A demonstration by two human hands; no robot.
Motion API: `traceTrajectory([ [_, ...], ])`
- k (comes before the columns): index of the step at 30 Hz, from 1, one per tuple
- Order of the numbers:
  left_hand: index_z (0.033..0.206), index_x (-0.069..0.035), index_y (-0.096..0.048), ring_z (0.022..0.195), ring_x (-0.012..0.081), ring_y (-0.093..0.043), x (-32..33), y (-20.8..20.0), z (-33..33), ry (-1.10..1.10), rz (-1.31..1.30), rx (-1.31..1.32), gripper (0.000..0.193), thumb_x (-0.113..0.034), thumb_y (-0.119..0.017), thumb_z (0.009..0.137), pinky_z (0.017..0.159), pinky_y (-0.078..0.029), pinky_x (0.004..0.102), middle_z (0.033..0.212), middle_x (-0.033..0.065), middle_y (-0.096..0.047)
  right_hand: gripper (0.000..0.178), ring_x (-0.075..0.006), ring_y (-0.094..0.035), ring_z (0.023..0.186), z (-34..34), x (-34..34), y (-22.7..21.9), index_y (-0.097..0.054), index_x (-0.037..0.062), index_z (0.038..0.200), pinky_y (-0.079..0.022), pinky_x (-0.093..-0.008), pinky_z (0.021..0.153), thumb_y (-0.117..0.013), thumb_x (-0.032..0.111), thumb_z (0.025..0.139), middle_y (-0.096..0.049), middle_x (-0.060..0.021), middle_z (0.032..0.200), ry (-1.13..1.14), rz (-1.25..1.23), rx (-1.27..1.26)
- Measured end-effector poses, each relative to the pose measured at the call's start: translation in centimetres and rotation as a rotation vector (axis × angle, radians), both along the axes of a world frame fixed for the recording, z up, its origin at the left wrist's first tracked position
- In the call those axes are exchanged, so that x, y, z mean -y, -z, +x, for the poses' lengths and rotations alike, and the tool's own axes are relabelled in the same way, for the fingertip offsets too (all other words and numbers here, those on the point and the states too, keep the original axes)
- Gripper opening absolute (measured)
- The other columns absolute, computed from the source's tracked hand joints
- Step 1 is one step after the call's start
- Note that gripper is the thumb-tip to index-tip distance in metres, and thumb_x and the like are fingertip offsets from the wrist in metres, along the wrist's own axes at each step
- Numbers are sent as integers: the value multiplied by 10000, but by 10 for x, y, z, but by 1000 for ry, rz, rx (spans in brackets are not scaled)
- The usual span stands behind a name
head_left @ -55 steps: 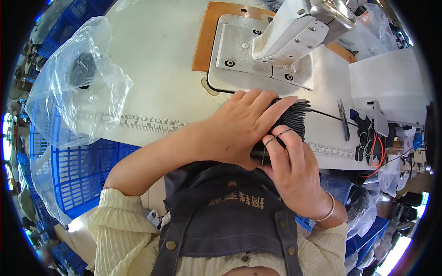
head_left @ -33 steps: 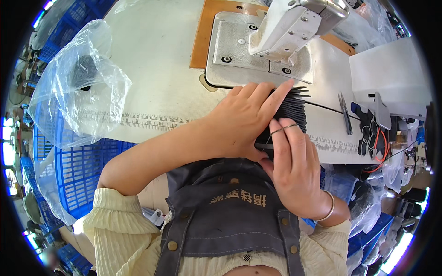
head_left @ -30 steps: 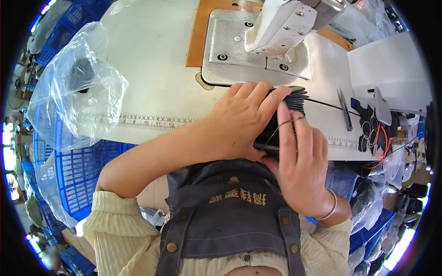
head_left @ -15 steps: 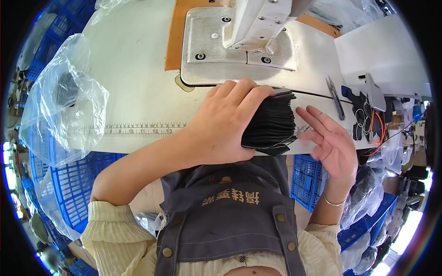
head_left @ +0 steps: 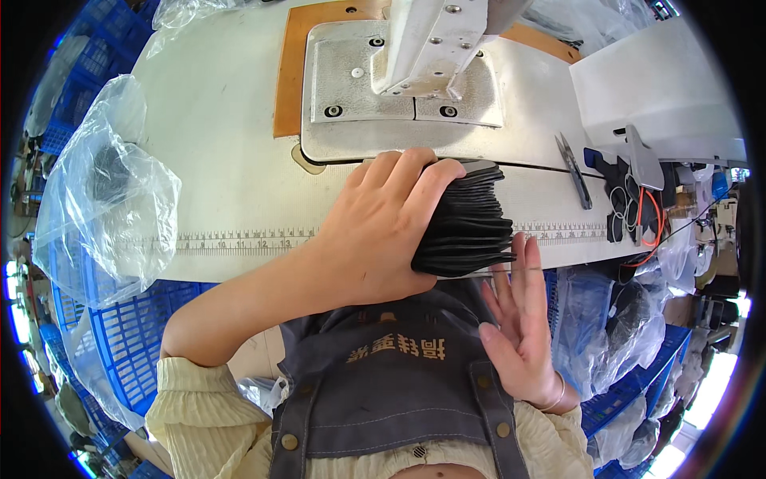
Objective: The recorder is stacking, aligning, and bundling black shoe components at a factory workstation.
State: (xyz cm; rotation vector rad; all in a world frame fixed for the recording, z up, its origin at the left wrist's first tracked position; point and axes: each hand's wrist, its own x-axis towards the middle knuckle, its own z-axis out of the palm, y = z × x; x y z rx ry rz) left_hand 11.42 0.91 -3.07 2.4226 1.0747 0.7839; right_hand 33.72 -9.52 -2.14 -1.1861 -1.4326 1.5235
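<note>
My left hand (head_left: 383,231) grips a thick stack of black flat pieces (head_left: 471,227) at the near edge of the white sewing table (head_left: 215,160), fingers curled over the stack's top. My right hand (head_left: 519,327) hovers just below the stack with its fingers spread and its palm showing, holding nothing. A thin band circles one of its fingers and a bracelet sits on the wrist. The stack lies just in front of the metal bed plate (head_left: 375,80) of the sewing machine (head_left: 439,36).
A clear plastic bag (head_left: 104,191) with dark contents sits at the table's left end. Thread snips (head_left: 576,169) lie right of the stack, with black rings and an orange cord (head_left: 638,211) beyond. Blue crates (head_left: 120,335) stand below; a ruler strip (head_left: 239,241) runs along the edge.
My right hand has let go of the stack and dropped away below it, fingers spread. The left hand keeps its hold, and the stack has fanned out slightly on the table edge.
</note>
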Motion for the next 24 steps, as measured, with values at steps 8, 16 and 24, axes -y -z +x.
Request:
traceTrajectory([
  [8, 1355, -87, -415, 1175, 363, -497, 2, 10, -1, -17, 11, 35, 910, -140, -827, 545, 992, -405, 447, 1303, 142, -485, 571, -213, -530, 1302, 25, -84, -7, -303, -70, 1512, -465, -286, 989, -467, -36, 966, -488, -186, 1463, 42, 14, 164],
  [16, 1326, -73, -451, 1075, 338, -534, 1, 10, -1, -26, 68, 11, 875, -211, -835, 552, 916, -436, 439, 1214, 140, -514, 465, -298, -686, 1093, -13, -140, -55, -631, -43, 1258, -555, -335, 877, -725, 250, 909, -678, -219, 1214, -152, 380, 541],
  [24, 1357, -73, -426, 1144, 367, -498, 0, 11, -2, 27, 31, 22, 923, -186, -835, 537, 955, -419, 460, 1269, 129, -503, 433, -186, -682, 1006, -8, -192, -47, -598, -120, 1239, -549, -316, 903, -690, 187, 947, -704, -165, 1121, -436, 118, 630],
])
